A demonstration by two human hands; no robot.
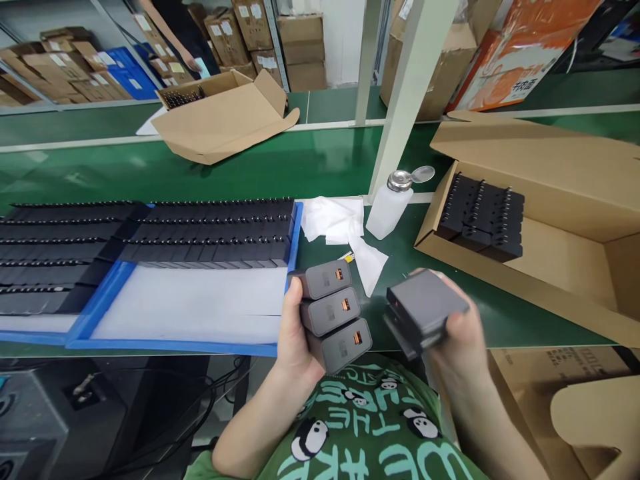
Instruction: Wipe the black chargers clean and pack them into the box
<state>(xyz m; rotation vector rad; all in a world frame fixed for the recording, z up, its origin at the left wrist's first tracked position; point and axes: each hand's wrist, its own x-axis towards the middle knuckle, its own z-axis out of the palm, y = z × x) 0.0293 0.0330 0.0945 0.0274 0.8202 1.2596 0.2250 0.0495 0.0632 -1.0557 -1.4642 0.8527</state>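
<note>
Three dark grey USB chargers stand side by side in my left hand, their orange-lined ports turned up toward me. My right hand is wrapped round another group of dark grey chargers, broad side up and slightly blurred; their exact number is hidden. To the left, a blue-rimmed tray with a white bottom carries rows of similar black chargers. An open cardboard box on the right contains a block of black chargers near its left end.
White wipes and a pump bottle with its lid raised sit on the green bench. A white post rises behind them. Another open carton lies at the back, where a person stands near shelved boxes.
</note>
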